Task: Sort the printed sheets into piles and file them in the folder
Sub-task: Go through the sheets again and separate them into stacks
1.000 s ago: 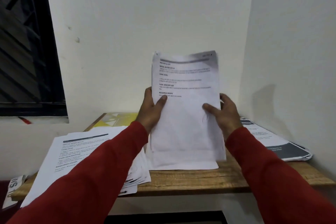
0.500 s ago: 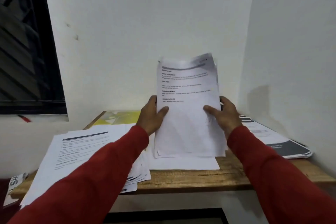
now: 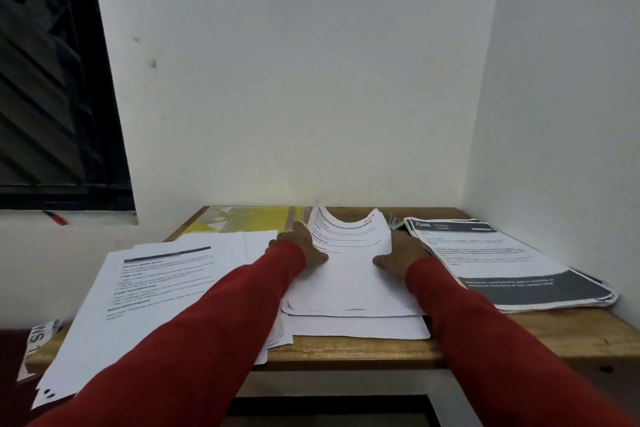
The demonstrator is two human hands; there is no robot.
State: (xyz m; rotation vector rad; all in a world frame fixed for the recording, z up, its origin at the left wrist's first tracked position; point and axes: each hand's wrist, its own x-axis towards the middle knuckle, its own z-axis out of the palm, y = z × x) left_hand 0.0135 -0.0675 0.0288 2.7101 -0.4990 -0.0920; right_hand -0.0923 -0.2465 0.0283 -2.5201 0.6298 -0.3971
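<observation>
You have the middle stack of printed sheets (image 3: 349,274) lying on the desk (image 3: 346,354), between the loose pile on the left (image 3: 152,288) and the squared pile on the right (image 3: 509,267), the one whose top sheet carries a dark band along its near edge. As I read it, the stack sits there because it is a category of its own, kept apart from its neighbours so that the piles do not mix; its near edge rests on a few plain sheets that stick out toward you

Your left hand (image 3: 298,246) grips the stack's left edge, thumb on top of the paper and the other fingers out of sight at the edge, so I cannot tell how far they wrap under. Your right hand (image 3: 398,253) holds the right edge in the same way, with the thumb laid on the top sheet. Neither hand is released: both are closed on the same stack. Squeezed from both sides, the far end of the sheets bows upward in a curve while the near half lies flat, which suggests you are pressing the edges together to square them

The yellow folder (image 3: 242,222) lies flat at the far left of the desk, partly covered by the left pile, and its near part is hidden. Nothing looks filed in it yet, so judging by this the sorting is unfinished
</observation>
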